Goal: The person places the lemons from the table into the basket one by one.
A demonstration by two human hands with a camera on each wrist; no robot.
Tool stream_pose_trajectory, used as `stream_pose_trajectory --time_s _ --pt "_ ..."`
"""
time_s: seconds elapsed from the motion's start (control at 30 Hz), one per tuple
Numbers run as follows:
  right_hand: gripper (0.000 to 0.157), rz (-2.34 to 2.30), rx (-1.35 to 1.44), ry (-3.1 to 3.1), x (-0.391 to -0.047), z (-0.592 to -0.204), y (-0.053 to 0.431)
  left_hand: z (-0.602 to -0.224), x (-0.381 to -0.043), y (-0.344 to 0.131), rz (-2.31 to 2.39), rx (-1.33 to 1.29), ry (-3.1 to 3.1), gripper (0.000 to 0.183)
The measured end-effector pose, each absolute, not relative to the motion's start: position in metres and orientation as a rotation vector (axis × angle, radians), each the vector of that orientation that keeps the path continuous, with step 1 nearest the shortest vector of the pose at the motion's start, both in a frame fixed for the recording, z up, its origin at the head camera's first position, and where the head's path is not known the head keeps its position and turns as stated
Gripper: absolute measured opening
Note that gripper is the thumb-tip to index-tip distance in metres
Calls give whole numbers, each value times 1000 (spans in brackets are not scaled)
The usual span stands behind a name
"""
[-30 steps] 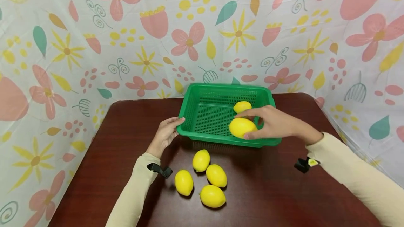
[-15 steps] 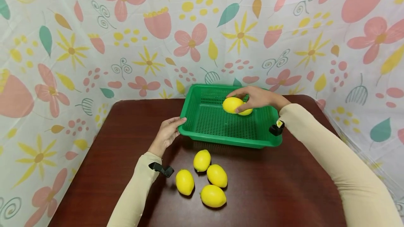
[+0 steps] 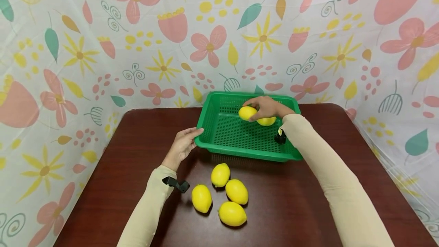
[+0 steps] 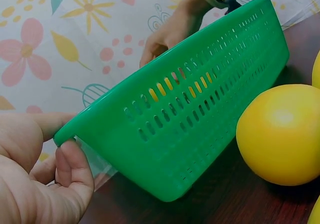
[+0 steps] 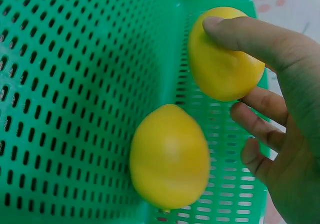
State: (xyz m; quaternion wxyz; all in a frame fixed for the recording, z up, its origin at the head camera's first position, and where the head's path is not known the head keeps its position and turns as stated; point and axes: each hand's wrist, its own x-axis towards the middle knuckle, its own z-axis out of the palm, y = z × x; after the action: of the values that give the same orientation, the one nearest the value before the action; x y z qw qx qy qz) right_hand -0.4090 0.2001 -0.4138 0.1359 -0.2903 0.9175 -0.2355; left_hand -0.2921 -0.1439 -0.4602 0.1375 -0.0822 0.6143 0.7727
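Note:
A green plastic basket (image 3: 247,152) with slotted walls stands toward the back of the table. My left hand (image 3: 182,146) pinches its left rim; in the left wrist view the thumb (image 4: 50,124) lies above the rim and curled fingers below. Inside the basket, near its back wall, my right hand (image 3: 267,108) grips a lemon (image 3: 247,113) between thumb and fingers. A second lemon (image 5: 170,156) rests in the basket beside the held one, partly covered by the right hand in the head view.
Several lemons lie on the dark wooden table (image 3: 137,186) in front of the basket, the nearest being a lemon (image 3: 232,214). Behind the table hangs a flower-patterned cloth (image 3: 205,10), close to the basket's back rim.
My right hand has carried the lemon from above the basket's front right part to the back, then slightly left and lower. The left hand keeps its place on the rim.

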Motion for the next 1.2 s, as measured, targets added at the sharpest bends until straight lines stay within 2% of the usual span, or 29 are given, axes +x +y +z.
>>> stream_pose_trajectory --time_s 0.47,0.63,0.77,0.97,1.2 --pt "68 -469 -812 2790 -415 -446 189 -462 -290 -140 2231 -238 1781 40" --pt "71 -405 -847 2813 -413 -435 188 -462 -291 -141 2240 -220 1783 40" --pt "65 -429 -880 2837 -405 -417 185 -462 -291 -144 2251 -222 1784 38" --pt "48 -546 -745 3021 -371 -384 180 -463 -291 -144 2259 -213 1777 38" --pt "36 -756 -600 3138 -299 -363 172 -463 -292 -142 2270 -223 1755 36"
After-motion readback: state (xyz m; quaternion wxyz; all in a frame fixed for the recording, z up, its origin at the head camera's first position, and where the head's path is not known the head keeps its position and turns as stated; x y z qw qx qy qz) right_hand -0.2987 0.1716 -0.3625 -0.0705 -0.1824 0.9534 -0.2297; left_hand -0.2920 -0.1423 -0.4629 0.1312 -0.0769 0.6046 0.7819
